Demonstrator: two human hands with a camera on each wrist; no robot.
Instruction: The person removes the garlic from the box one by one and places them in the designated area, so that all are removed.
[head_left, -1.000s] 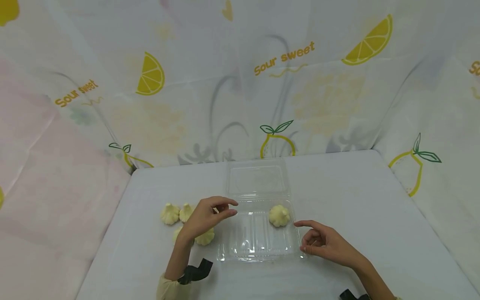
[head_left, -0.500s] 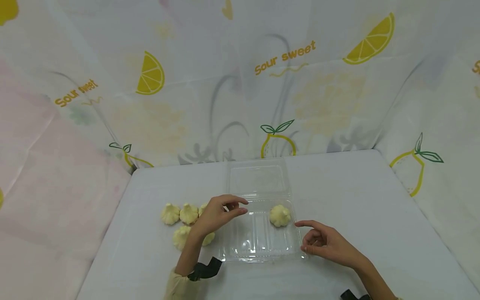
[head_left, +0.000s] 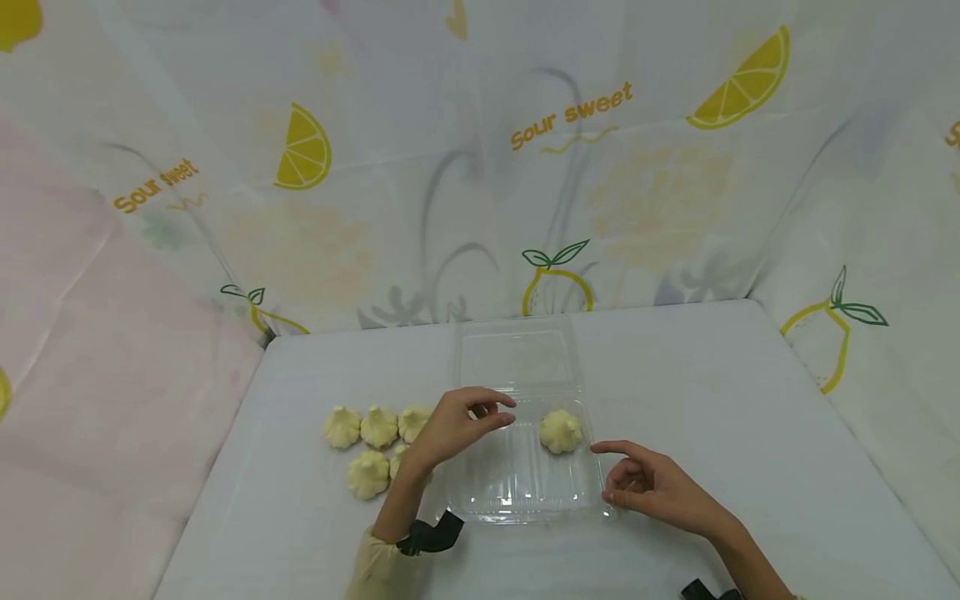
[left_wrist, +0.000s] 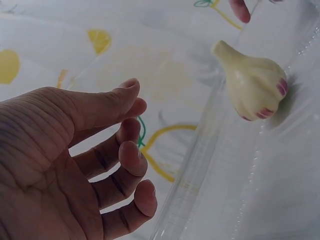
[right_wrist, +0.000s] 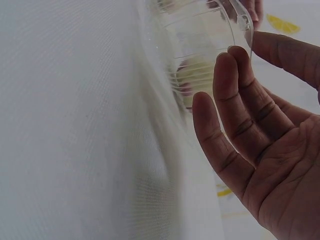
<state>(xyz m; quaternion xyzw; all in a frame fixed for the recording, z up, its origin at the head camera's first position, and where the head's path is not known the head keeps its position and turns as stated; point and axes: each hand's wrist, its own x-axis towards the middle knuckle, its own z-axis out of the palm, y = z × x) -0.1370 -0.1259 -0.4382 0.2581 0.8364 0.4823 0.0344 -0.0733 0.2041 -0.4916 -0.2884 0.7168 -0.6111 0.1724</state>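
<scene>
A clear plastic clamshell box (head_left: 517, 508) lies with its lid (head_left: 516, 358) folded back. One pale garlic bulb (head_left: 560, 432), with purple marks near its base in the left wrist view, sits in the right part of the tray. My left hand (head_left: 461, 429) hovers over the left part of the tray, fingers loosely bent around nothing, a short way left of that bulb. My right hand (head_left: 648, 485) is at the box's right edge, fingers relaxed; in the right wrist view its fingertips (right_wrist: 227, 60) are right by the clear rim.
Several more garlic bulbs (head_left: 368, 475) lie in two rows on the white table (head_left: 697, 375), left of the box; my left forearm partly covers some. A lemon-print cloth (head_left: 465, 208) hangs behind the table and at its sides.
My left hand has moved right, from beside the loose bulbs to farther over the tray, uncovering more of them. My right hand, the box and the bulb in it have stayed put.
</scene>
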